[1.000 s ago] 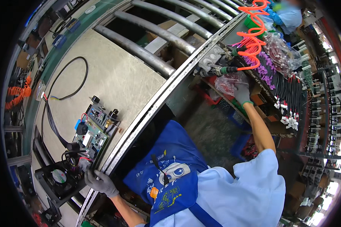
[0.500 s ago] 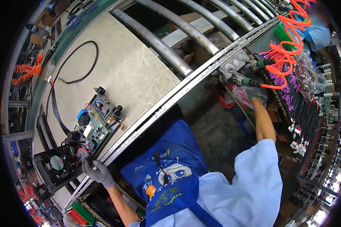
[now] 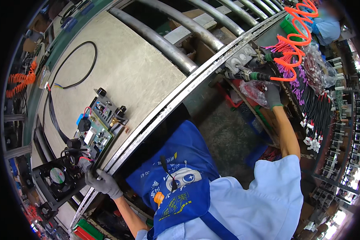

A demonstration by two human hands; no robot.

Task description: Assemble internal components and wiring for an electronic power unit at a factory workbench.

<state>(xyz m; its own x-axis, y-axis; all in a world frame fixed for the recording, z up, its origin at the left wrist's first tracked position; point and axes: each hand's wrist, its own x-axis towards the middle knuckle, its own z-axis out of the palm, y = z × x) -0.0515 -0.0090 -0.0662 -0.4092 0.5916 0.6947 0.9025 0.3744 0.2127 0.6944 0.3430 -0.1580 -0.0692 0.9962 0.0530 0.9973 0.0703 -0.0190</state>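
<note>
My left hand (image 3: 104, 185), in a grey glove, is at the lower left with its fingers bent against the edge of a black fan housing (image 3: 48, 187). Grey wires (image 3: 85, 163) lie right by its fingertips. Beside the housing, a green circuit board (image 3: 97, 134) with a metal heat sink and black knobs sits on the bench. A black cable (image 3: 95, 60) runs from this unit and loops across the surface. My right hand (image 3: 273, 97), also gloved, reaches to the right beside a clear plastic bag (image 3: 254, 91); its fingertips are hard to make out.
Steel rollers (image 3: 168, 43) and a metal rail (image 3: 168, 102) border the pale board (image 3: 136, 56). An orange coiled air hose (image 3: 294, 52) hangs at the right, above purple-tipped wires (image 3: 296, 86) and black leads (image 3: 318, 110). Another person (image 3: 326, 30) is at the far right.
My right hand has shifted at the plastic bag, and more of its grey glove shows now. The left hand stays at the fan housing. The whole view has moved slightly.
</note>
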